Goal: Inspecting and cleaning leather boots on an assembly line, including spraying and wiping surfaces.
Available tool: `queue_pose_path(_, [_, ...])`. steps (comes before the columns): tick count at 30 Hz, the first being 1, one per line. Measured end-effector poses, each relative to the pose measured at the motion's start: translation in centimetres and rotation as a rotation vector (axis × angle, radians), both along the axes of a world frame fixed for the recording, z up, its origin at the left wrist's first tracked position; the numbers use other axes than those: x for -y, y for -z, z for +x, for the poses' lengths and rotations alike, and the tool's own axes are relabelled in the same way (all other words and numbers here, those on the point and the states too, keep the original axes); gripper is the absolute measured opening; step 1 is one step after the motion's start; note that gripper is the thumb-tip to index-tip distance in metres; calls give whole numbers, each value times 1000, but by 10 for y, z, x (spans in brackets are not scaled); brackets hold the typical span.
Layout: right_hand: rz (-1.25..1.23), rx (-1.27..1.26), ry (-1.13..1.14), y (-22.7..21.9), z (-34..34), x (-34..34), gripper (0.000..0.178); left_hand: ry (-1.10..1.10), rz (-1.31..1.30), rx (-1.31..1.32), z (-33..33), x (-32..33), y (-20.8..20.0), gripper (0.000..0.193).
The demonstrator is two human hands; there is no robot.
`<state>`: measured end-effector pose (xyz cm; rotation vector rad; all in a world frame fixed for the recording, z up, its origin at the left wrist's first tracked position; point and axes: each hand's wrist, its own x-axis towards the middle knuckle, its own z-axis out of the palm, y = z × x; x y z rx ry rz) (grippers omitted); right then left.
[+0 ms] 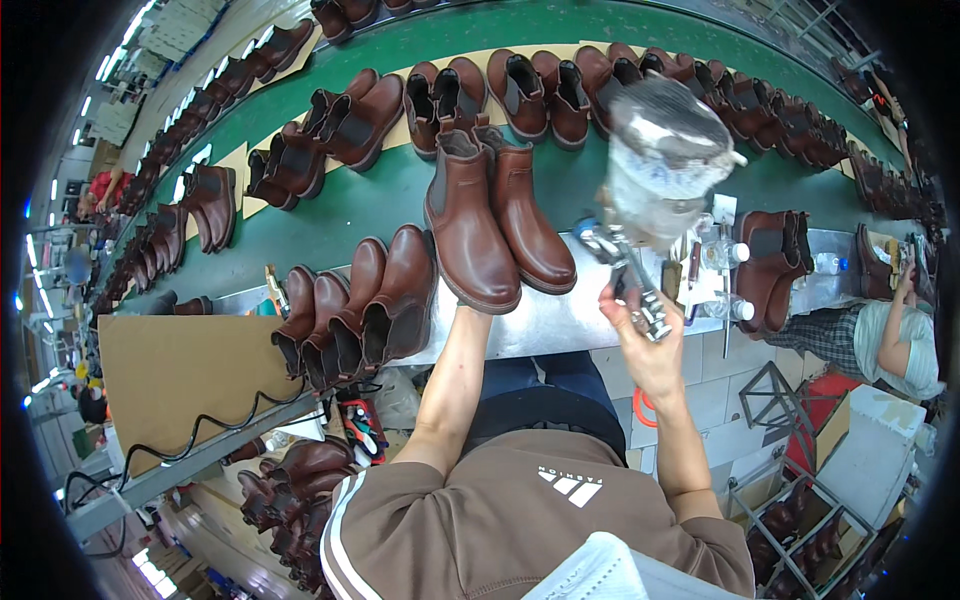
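Note:
A pair of brown leather ankle boots [470, 215] with dark elastic side panels is held up in front of me, toes toward me. My left forearm [459, 370] reaches up behind this pair and bears it, so the boots hide my left hand and its fingers. To the right, my right hand [648, 335] is closed around the metal handle of a spray gun [630, 275]. The gun's paint-stained cup [668, 165] sits on top, blurred by motion. Between gun and boots there is a small gap.
More brown boots [372, 290] lie on the metal table's left end beside a cardboard sheet [190, 390]. A green conveyor [390, 190] carries rows of boots beyond. Plastic bottles [735, 255] and another boot pair [772, 270] stand right. A person [875, 335] is at the far right.

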<state>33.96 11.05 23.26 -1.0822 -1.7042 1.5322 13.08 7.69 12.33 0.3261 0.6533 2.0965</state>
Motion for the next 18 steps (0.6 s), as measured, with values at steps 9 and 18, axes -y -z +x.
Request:
queue_pose_path(9, [-15,22,-163,-12,-37,7,39,-32,-223,-14,17,-17,-56,26])
queue_pose_path(18, [12,12,-192,-4,-50,9,41,-67,-488,-26,28,-24,-110,23])
